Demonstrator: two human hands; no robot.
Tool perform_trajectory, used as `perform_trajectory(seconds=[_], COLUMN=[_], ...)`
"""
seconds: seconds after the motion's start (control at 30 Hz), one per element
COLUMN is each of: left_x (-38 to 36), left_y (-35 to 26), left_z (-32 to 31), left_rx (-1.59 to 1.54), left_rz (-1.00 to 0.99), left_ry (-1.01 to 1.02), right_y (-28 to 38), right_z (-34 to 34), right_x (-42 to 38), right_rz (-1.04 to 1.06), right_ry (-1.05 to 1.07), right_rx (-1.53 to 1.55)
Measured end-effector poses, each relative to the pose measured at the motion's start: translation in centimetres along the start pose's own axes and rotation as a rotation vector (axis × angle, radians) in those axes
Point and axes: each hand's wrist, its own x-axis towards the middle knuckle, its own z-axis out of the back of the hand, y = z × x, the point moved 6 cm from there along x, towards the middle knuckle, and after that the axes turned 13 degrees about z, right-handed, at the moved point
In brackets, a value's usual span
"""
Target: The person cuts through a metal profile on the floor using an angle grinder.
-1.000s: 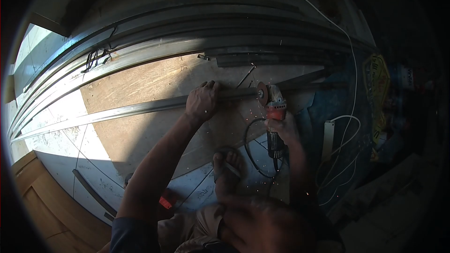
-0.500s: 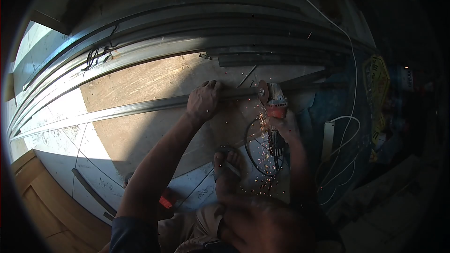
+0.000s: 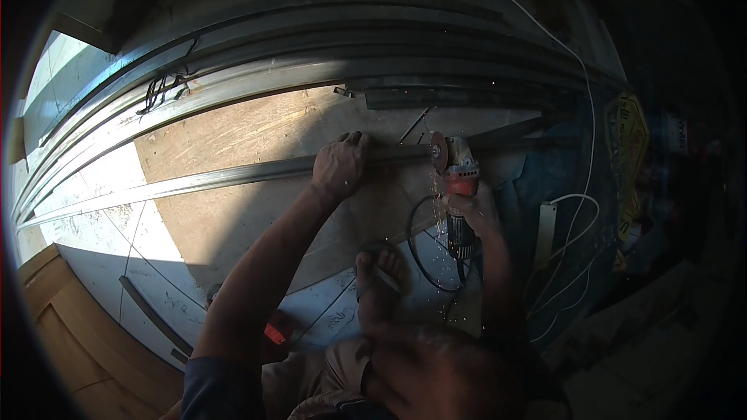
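Observation:
My left hand (image 3: 339, 165) is wrapped over a long metal bar (image 3: 226, 179), which runs across a brown board (image 3: 264, 222). To its right, my right hand (image 3: 472, 206) grips a red and black angle grinder (image 3: 461, 180). The grinder's disc (image 3: 440, 152) is upright against the bar, and small sparks fall below it. A black cord curves from the tool's lower end.
More long metal bars (image 3: 264, 64) lie beyond the board. A white power strip (image 3: 545, 233) with white cables is at the right, near a yellow sign (image 3: 627, 163). My foot (image 3: 378, 280) rests near the board's edge. A wooden door (image 3: 85, 327) stands lower left.
The sparks below the disc are fewer and fainter. Both hands keep their hold, and the view has shifted very slightly.

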Motion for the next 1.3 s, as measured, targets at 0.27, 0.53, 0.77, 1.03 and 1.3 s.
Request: perform_trajectory(seconds=[0.27, 0.53, 0.77, 1.03, 1.3], left_x=[-0.1, 0.0, -0.1, -0.8, -2.1], left_y=[-0.2, -1.1, -2.6, -2.8, -2.1], left_z=[0.6, 1.4, 4.0, 7.0, 9.7], left_rx=[-0.025, 0.05, 0.119, 0.164, 0.285], left_rz=[0.044, -0.005, -0.084, 0.061, 0.089], left_ry=[0.011, 0.047, 0.066, 0.151, -0.11], right_y=[1.3, 1.0, 1.5, 3.9, 3.5], right_z=[-0.2, -0.7, 0.5, 2.2, 3.0], right_x=[-0.2, -1.9, -4.0, -6.1, -6.2], right_rz=[-0.019, -0.013, 0.02, 0.003, 0.146], right_ry=[0.013, -0.059, -0.18, -0.154, -0.243], right_rx=[-0.039, 0.209, 0.395, 0.199, -0.049])
